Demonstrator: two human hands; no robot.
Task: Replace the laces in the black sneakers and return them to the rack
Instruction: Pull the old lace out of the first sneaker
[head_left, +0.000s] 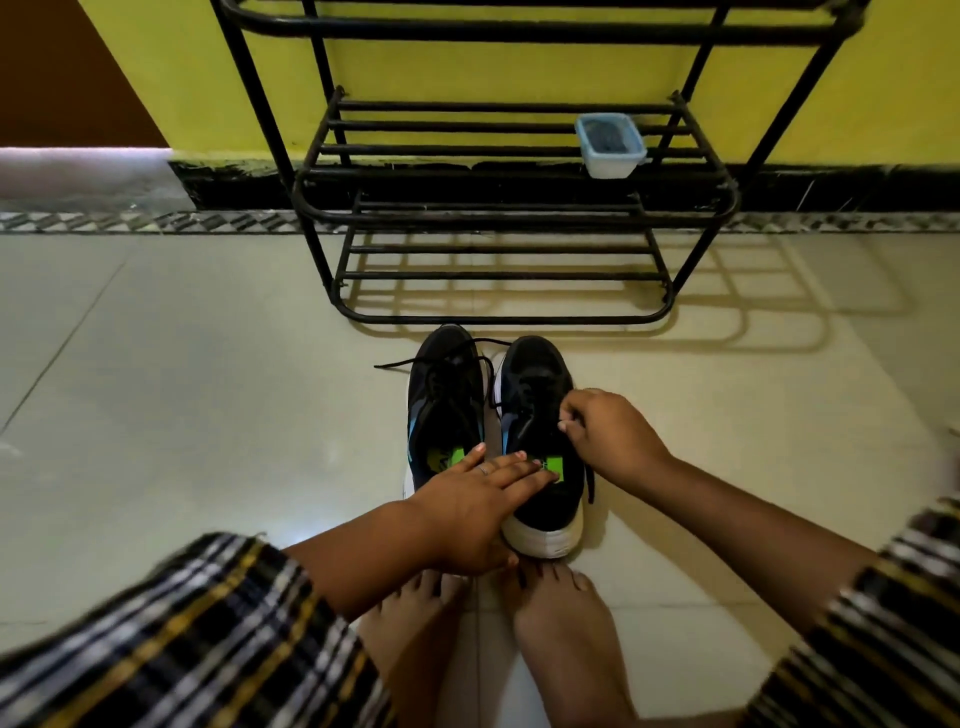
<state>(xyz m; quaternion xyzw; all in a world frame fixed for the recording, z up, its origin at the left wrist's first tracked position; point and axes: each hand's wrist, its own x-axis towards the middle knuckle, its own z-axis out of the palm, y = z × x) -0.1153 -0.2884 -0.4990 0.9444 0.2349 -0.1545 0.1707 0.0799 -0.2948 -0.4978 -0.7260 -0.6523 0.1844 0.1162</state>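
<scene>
A: Where are the sneakers (493, 415)?
B: On the floor (208, 389), side by side, just near of the rack (498, 208).
A: And the hands?
B: Left hand (483, 504) lies flat across the right sneaker's heel; right hand (605, 434) pinches its lace (530, 410).

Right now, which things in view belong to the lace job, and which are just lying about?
Part of the job:
- right sneaker, steadied by the left hand; the right hand pinches at its laces
- left sneaker, its lace end trailing on the floor
- black rack, where the pair goes back

Just lying about:
- lidded plastic box on the rack's middle shelf; its contents are unclear
</scene>
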